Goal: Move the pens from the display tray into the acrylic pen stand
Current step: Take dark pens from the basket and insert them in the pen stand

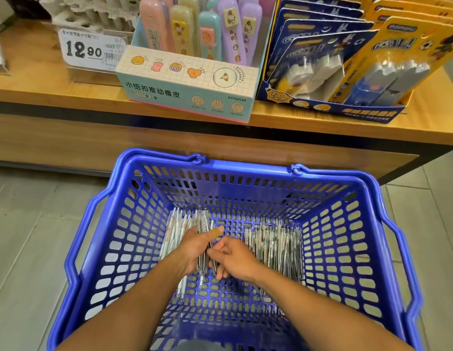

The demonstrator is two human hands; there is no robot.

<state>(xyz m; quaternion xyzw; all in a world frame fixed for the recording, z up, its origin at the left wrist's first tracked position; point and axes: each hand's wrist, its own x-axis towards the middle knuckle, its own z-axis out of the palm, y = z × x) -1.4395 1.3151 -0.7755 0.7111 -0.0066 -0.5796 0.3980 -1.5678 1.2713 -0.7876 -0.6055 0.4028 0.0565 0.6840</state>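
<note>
In a blue basket, both hands' grips hold a bundle of clear pens.

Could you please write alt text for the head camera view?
Both hands reach into a blue basket on the floor; the left hand grips a bundle of pens while the right hand touches them. More pens lie to the right, below a wooden shelf of stationery.

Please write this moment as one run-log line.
left hand: grips pen bundle | right hand: pinches same bundle | location: blue basket
</note>
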